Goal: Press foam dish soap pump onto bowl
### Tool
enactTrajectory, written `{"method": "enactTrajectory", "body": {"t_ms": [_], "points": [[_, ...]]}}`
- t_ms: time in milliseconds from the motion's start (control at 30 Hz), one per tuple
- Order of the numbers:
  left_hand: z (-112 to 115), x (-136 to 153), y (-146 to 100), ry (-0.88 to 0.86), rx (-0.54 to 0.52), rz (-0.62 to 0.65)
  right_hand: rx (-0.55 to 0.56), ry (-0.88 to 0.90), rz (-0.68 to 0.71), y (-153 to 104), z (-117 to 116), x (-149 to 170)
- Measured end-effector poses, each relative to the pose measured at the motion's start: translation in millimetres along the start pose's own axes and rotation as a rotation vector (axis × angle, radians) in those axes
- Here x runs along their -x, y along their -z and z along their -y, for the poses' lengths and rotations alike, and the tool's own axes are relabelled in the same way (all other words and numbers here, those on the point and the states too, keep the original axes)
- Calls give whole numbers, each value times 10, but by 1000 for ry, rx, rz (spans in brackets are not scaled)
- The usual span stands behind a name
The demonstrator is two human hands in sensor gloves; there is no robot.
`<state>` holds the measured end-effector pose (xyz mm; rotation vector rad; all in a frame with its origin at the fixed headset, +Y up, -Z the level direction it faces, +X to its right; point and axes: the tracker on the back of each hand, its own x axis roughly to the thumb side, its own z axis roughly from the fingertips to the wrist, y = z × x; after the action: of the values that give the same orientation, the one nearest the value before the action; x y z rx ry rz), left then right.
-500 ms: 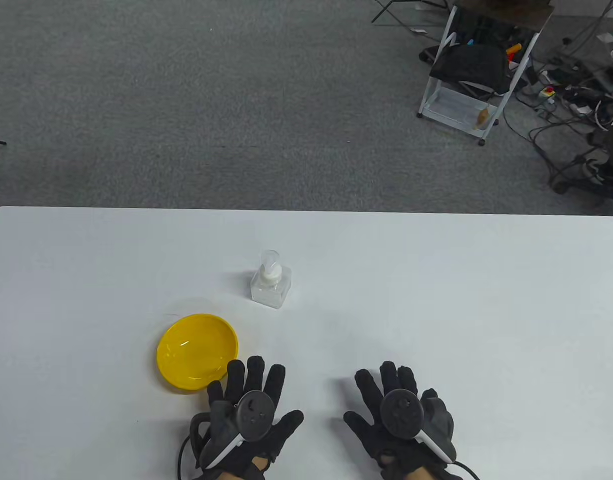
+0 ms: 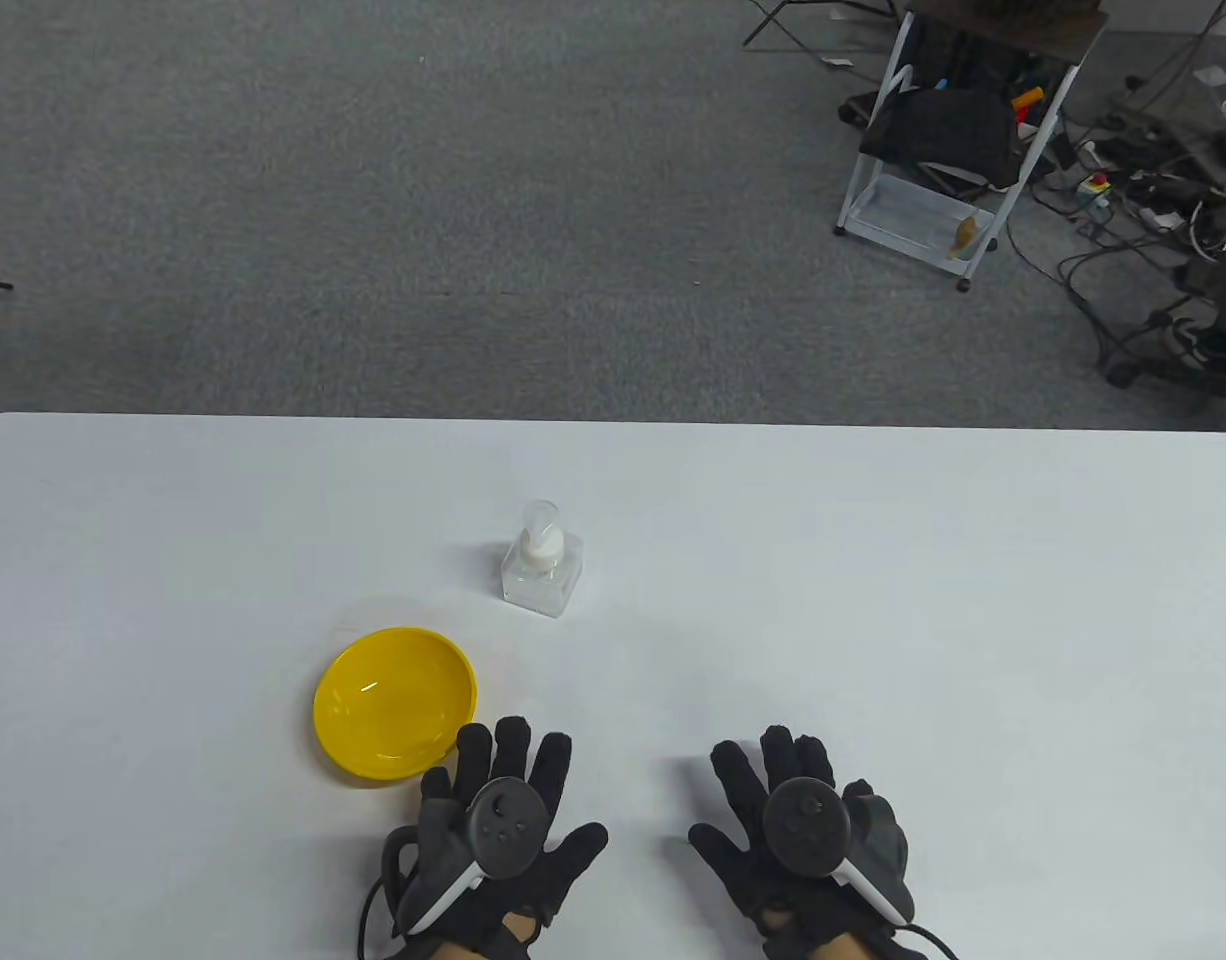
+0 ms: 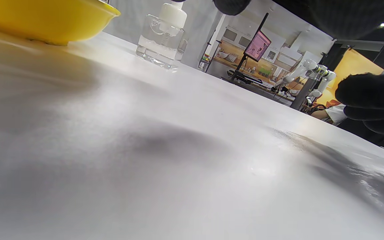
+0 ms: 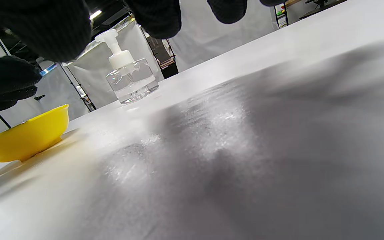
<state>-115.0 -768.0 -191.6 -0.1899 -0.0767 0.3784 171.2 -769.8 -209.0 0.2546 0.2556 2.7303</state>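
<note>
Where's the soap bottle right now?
In the table view the soap bottle stands mid-table, just beyond and right of the yellow bowl, untouched by either hand.

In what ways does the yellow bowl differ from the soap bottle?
The round yellow plastic bowl is opaque, low and wide; the clear square soap pump bottle is see-through and taller, with a white pump. The bowl lies nearer the hands than the bottle. Both stand upright on the white table, untouched.
</note>
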Motion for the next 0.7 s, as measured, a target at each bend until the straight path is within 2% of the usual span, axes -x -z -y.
{"method": "enactTrajectory", "body": {"t_ms": [267, 400, 500, 567, 700], "points": [[-38, 26, -18, -24, -12, -4, -20, 4, 0, 24, 19, 5], [-45, 24, -15, -35, -12, -2, -19, 8, 21, 187, 171, -59], [-28, 69, -10, -34, 1, -15, 32, -7, 29, 395, 364, -150], [-20, 97, 11, -52, 4, -27, 46, 29, 30, 608, 505, -241], [11, 97, 25, -38, 19, -30, 86, 94, 117, 1078, 721, -536]]}}
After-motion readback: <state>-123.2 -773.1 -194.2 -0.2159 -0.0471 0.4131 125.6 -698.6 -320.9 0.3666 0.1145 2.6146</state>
